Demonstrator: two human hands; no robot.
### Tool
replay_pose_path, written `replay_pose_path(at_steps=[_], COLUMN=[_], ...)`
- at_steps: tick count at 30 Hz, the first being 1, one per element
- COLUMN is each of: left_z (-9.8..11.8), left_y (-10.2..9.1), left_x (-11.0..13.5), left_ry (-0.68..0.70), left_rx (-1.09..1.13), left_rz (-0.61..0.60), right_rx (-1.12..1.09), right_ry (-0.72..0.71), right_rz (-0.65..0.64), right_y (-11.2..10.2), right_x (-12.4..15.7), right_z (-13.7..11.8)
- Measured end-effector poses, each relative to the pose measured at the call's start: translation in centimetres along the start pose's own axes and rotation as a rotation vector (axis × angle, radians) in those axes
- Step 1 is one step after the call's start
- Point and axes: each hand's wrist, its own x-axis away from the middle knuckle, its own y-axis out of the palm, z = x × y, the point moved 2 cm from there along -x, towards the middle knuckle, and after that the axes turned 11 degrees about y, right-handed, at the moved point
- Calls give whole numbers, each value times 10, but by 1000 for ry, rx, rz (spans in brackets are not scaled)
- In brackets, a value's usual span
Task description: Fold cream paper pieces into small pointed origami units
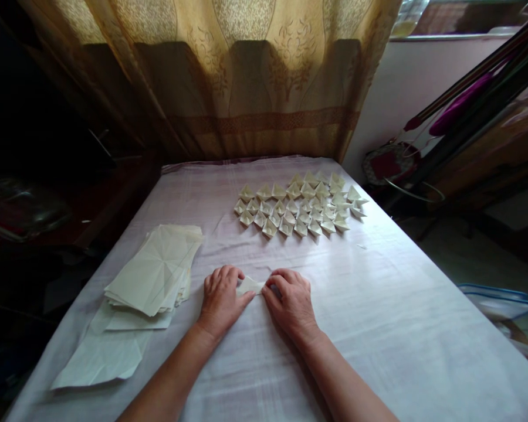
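Note:
A small folded piece of cream paper (pixel 250 285) lies on the white cloth of the table (pixel 378 328), between my two hands. My left hand (pixel 222 299) has its fingers curled and presses on the paper's left end. My right hand (pixel 290 302) is curled too and pinches the paper's right end. Further back lie several finished little folded paper shapes (pixel 301 205), set out in rows. To the left of my left hand sits a stack of flat creased paper sheets (pixel 156 272).
A patterned brown curtain (pixel 229 76) hangs behind the table. Loose sheets (pixel 99 357) lie near the front left edge. Dark furniture stands on the left; rods, a red object and a blue-rimmed tray (pixel 497 299) crowd the right side.

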Motion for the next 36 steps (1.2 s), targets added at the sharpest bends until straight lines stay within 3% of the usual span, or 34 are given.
replay_pose_path(at_steps=[7, 12, 15, 24, 30, 36], left_z=[-7, -12, -16, -35, -22, -8], left_y=[13, 3, -5, -4, -8, -10], left_x=[9, 8, 7, 10, 11, 27], left_ry=[99, 285, 370, 386, 463, 536], left_rx=[150, 150, 105, 147, -26, -107], left_rz=[191, 322, 315, 225, 210, 190], right_rx=[-10, -53, -45, 73, 152, 249], right_ry=[-33, -176, -242, -283, -376, -357], right_rz=[0, 62, 101, 61, 52, -31], right_y=[3, 2, 1, 0, -3, 4], right_x=[1, -3, -6, -3, -3, 1], right_z=[2, -6, -14, -17, -20, -21])
